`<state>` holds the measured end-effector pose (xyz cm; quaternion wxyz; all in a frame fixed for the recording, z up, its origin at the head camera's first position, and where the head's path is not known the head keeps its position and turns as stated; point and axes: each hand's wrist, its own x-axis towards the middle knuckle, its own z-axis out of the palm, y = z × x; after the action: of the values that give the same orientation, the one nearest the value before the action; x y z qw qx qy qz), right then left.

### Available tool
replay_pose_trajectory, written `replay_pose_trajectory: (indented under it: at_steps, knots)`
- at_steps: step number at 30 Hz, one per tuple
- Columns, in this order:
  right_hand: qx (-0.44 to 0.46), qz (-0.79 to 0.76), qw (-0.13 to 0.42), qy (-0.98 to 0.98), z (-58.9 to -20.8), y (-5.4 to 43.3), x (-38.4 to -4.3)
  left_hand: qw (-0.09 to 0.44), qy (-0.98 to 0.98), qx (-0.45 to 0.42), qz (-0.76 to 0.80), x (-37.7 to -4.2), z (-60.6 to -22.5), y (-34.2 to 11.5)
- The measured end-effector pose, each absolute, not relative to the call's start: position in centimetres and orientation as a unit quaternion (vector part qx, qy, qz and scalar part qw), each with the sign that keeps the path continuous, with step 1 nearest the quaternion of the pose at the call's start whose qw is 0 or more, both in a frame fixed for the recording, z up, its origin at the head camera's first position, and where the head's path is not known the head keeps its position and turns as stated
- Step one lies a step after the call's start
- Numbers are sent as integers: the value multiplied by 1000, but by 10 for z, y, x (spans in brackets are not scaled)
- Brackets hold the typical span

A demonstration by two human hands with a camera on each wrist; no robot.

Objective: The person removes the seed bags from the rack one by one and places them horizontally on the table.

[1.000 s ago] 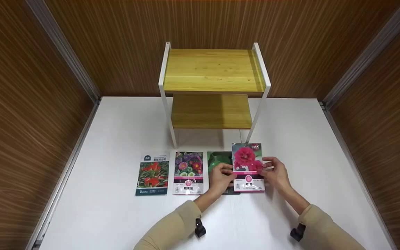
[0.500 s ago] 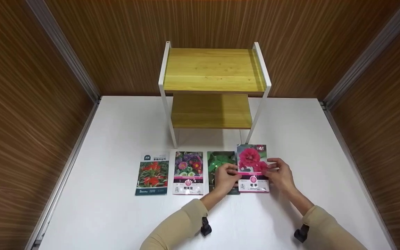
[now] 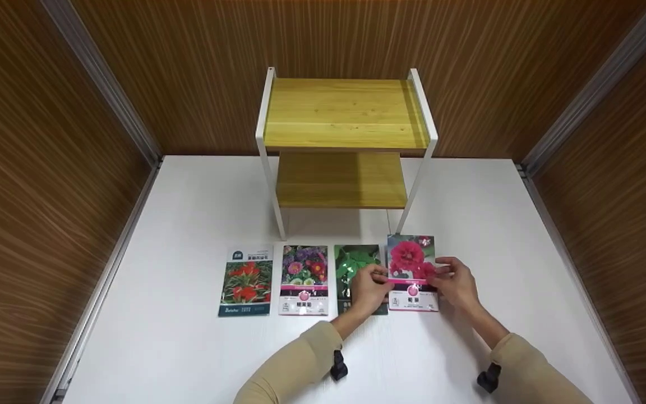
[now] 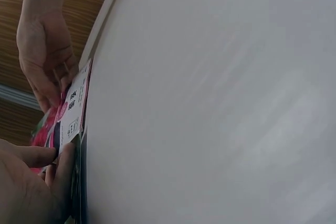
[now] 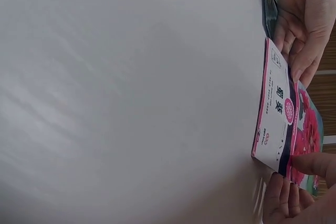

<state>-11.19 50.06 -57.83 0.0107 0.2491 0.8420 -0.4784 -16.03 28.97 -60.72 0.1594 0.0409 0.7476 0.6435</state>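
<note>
Both hands hold a seed packet with a pink flower (image 3: 411, 269) by its side edges, just above the white table at the right end of a row of packets. The left hand (image 3: 369, 292) pinches its left edge between thumb and fingers, over part of a green leafy packet (image 3: 354, 261). On the opposite edge, the right hand (image 3: 457, 286) pinches with its thumb on the front, as the right wrist view shows. Further left lie a packet of mixed purple and red flowers (image 3: 304, 280) and a packet with red-orange flowers (image 3: 245, 283).
Behind the packets stands a two-tier wooden shelf (image 3: 345, 112) with a white frame. The white table (image 3: 188, 219) is bordered by brown wood-grain walls (image 3: 345, 33) at the back and sides.
Both hands have moved the pink-flower packet to the right and slightly nearer, uncovering more of the green leafy packet. The other packets have stayed in place.
</note>
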Motion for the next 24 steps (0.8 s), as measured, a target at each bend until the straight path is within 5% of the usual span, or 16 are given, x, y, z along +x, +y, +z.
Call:
replay_pose_trajectory:
  at_steps: [24]
  knots:
    - [229, -446, 39, 864, -583, 510, -109, 150, 797, 87, 578, -161, -605, 296]
